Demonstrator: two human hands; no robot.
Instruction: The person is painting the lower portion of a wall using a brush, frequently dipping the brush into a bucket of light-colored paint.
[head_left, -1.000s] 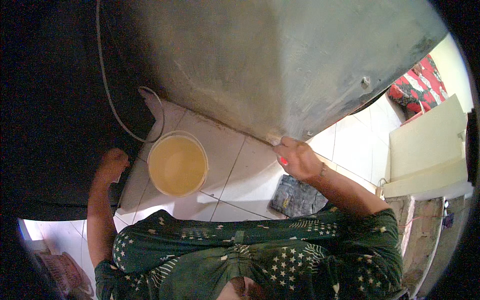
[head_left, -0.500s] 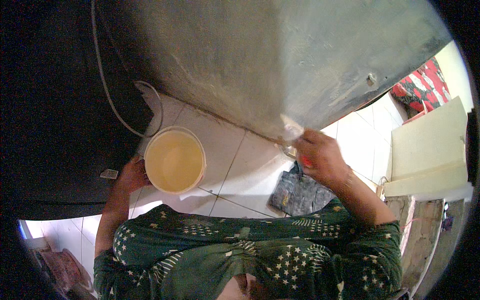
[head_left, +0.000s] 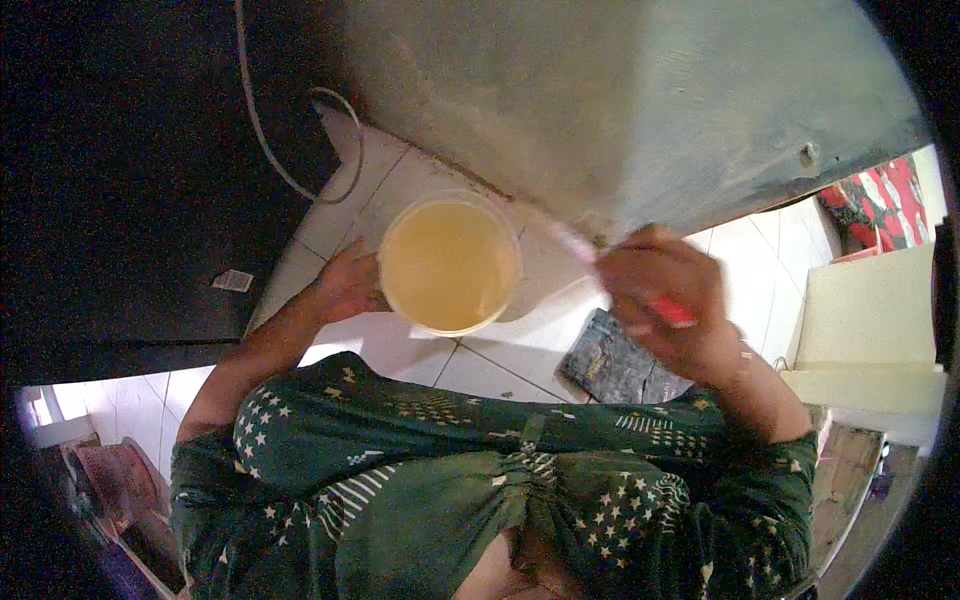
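My left hand [head_left: 350,283] grips the left side of a round plastic bucket [head_left: 514,262], its fingers partly hidden. Inside the bucket is a pale yellow liquid [head_left: 440,265]. In the closed fingers of my right hand [head_left: 665,285] is a paintbrush with a red handle [head_left: 672,312]. Its light tip is smeared by motion and points left, toward the bucket, without touching it. Beyond both hands rises a grey, patchy wall [head_left: 500,90], its lower edge meeting the tiled floor.
A large black piece [head_left: 120,200] fills the left, with a pale cable [head_left: 262,140] looping beside it. White tiles [head_left: 480,375] lie below. Dark folded fabric [head_left: 625,355] rests under my right hand. Farther right are a cream panel [head_left: 865,315] and red patterned cloth [head_left: 880,205].
The bucket and my left hand have shifted right and a little away from me. The brush tip has left the wall and swung down toward the bucket. The view has also shifted.
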